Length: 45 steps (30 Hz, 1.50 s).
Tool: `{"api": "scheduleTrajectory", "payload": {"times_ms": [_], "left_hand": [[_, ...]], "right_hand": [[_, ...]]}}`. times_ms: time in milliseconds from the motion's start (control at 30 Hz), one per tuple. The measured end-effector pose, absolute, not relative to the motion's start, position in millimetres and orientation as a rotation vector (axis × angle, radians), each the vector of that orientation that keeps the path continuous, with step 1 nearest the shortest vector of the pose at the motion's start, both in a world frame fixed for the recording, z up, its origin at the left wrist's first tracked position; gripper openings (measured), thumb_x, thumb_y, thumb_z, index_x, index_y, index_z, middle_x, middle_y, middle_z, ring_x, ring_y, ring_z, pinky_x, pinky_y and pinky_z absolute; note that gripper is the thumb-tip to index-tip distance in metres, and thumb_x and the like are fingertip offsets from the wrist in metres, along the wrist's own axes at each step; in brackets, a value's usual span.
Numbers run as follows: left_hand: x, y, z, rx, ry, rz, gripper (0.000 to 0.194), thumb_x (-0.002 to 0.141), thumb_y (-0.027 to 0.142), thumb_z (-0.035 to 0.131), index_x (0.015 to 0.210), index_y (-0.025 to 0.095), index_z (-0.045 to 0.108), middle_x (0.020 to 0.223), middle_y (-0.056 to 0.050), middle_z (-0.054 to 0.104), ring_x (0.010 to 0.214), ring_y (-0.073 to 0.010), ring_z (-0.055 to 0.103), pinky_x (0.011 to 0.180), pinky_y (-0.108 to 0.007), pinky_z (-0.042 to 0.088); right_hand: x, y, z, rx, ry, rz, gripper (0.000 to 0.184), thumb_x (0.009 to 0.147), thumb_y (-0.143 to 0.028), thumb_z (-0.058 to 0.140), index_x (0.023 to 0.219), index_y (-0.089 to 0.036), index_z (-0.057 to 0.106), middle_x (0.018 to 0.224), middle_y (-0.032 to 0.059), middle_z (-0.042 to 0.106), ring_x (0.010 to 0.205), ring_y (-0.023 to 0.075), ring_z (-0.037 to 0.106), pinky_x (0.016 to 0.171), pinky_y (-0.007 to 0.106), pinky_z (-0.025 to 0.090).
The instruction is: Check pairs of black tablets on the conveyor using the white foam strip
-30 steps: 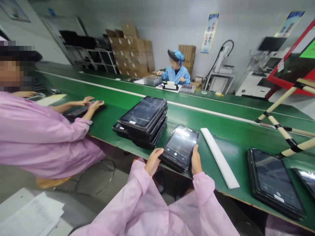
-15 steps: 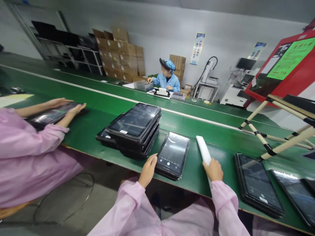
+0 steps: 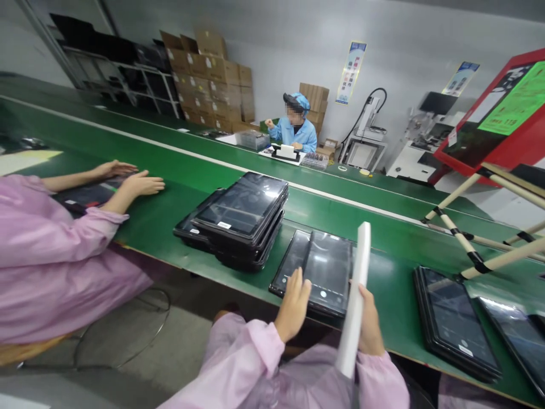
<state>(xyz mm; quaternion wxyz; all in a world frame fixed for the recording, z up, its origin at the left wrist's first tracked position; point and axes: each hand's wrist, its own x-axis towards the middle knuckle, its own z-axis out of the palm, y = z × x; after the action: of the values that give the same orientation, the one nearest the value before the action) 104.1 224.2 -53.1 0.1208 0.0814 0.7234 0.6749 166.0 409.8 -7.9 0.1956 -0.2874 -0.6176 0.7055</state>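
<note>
Right hand (image 3: pixel 369 326) clamped on white strip (image 3: pixel 356 295), left hand (image 3: pixel 293 302) on front tablet (image 3: pixel 330 270).
Right fingers closed round the strip's right side; left fingers extended, small gaps at the tips, lying over the lower left of the front tablet, not gripping. Strip long, plain white, tilted, top end up, along the tablet's right edge; can't tell if they touch. Front tablet face up, black border, glossy dark-grey screen with glare, pale round icon low down; at near edge of green desk (image 3: pixel 387 284), overlapping second tablet (image 3: pixel 293 258), which shows at its left. Tablet stack (image 3: pixel 242 213) just left, uneven, white label on top one. More tablets (image 3: pixel 457 318) at right, near a tan tube frame (image 3: pixel 457 233). Person in pink (image 3: pixel 55 244) at left, hands at another tablet (image 3: pixel 91 194).
</note>
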Motion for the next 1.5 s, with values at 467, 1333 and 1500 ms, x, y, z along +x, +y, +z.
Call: {"api": "scheduleTrajectory", "payload": {"times_ms": [467,1333,1500], "left_hand": [[125.9,253.9,-34.9,0.943,2.362,1.603,0.065,0.106,0.053,0.049,0.161,0.019,0.048,0.168,-0.013,0.045,0.161,-0.0335,0.034,0.136,-0.056,0.016],[41.4,137.2,-116.4,0.348,2.884,1.758,0.050,0.110,0.049,0.038,0.133,0.016,0.067,0.126,-0.015,0.076,0.104,-0.0258,0.075,0.099,-0.044,0.058],[44.2,139.7,-112.5,0.350,2.911,1.757,0.046,0.110,0.046,0.039,0.130,0.017,0.069,0.124,-0.014,0.078,0.104,-0.0247,0.076,0.097,-0.041,0.060]], "right_hand": [[202.7,493.9,-20.4,-1.156,-1.655,1.994,0.068,0.071,-0.070,0.072,0.113,-0.017,0.078,0.087,0.0043,0.076,0.077,0.0257,0.070,0.060,0.032,0.058],[115.7,513.0,0.7,0.354,-2.777,0.569,0.036,0.107,-0.036,0.061,0.141,-0.026,0.068,0.142,0.0152,0.067,0.128,0.0333,0.064,0.108,0.055,0.053],[110.0,507.2,-28.0,0.367,-2.776,0.507,0.036,0.106,-0.030,0.063,0.141,-0.023,0.067,0.142,0.0165,0.066,0.127,0.0345,0.063,0.106,0.056,0.053]]}}
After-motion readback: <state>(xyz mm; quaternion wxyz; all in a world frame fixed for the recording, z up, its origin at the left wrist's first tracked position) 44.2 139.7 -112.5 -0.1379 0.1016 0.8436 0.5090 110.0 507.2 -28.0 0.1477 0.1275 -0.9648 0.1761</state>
